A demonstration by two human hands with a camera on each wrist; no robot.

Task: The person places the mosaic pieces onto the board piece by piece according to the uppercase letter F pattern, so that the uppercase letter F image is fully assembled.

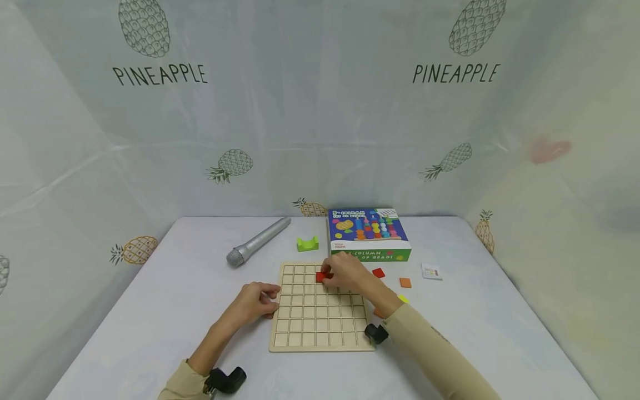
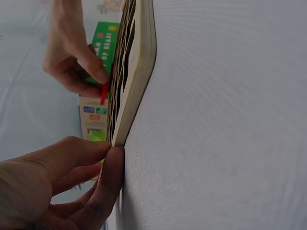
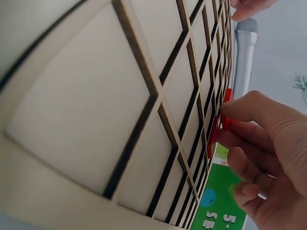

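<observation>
A square wooden grid board lies flat on the white table. At its left edge my left hand pinches the rim between thumb and finger, as the left wrist view shows up close. Over the far rows of cells, my right hand holds a red square tile between thumb and fingertips. The held tile stands tilted against the grid. Another red tile sits at the board just beside it, partly hidden by the fingers in the head view.
Right of the board lie a loose red tile, an orange tile, a yellow tile partly behind the sleeve, and a small printed packet. Behind stand a bead-set box, a green cradle-shaped piece and a silver microphone.
</observation>
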